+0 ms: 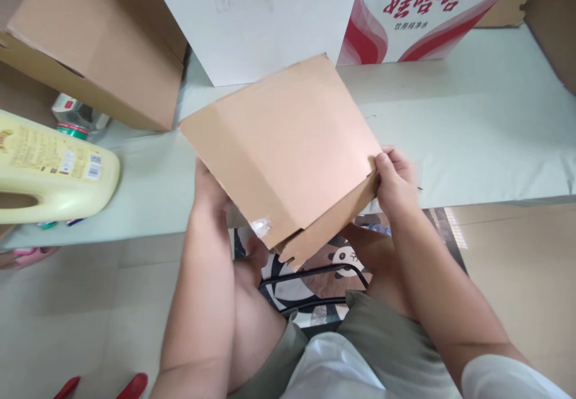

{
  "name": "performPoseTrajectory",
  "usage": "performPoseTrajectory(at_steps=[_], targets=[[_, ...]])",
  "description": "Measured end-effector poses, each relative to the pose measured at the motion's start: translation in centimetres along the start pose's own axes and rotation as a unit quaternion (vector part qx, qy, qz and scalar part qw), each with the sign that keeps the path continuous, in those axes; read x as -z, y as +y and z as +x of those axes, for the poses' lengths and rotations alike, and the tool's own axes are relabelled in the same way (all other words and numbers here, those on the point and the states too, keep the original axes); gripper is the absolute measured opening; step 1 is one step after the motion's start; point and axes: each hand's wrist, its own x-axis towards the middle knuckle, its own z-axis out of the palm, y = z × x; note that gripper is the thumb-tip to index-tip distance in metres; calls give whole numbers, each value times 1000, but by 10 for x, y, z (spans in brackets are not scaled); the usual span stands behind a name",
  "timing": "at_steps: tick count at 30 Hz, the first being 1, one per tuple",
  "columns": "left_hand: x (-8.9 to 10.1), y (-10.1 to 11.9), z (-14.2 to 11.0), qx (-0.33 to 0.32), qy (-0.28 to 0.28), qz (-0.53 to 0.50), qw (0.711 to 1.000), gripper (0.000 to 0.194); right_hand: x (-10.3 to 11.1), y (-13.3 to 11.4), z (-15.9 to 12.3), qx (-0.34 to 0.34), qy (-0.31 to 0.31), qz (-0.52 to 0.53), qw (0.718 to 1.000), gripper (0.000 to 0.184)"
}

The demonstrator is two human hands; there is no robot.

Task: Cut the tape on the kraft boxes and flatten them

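Observation:
A brown cardboard box [288, 141] is held tilted above the front edge of the table, over my lap. My right hand [396, 177] pinches its right corner, thumb on top, where a side flap [333, 219] hangs partly loose. Under the box's left edge is my left hand [210, 189]; its fingers are hidden behind the cardboard, which it supports from below. A piece of clear tape [261, 226] shines near the lower left corner. Notched tabs show at the lower end of the flap.
On the pale green tabletop [472, 129] stand a white box [270, 21], a red-and-white water carton [414, 21] and a large brown carton [112, 45]. A yellow jug [58, 171] and a clear bottle [78, 117] lie at the left. Below are a panda-patterned mat [315, 273] and dark metal bars.

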Motion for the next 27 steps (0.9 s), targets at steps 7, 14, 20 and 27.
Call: performPoseTrajectory(at_steps=[7, 14, 20, 27], targets=[[5, -5, 9, 53, -54, -94, 993, 36, 3, 0, 5, 18, 80, -66, 994, 37], [-7, 2, -1, 35, -63, -84, 994, 32, -3, 4, 5, -192, -80, 143, 968, 52], [0, 18, -14, 78, -180, -152, 969, 41, 3, 0, 11, -164, 10, 201, 966, 39], [-4, 17, -14, 107, -153, -143, 972, 35, 104, -25, -3, -134, 172, 139, 966, 56]])
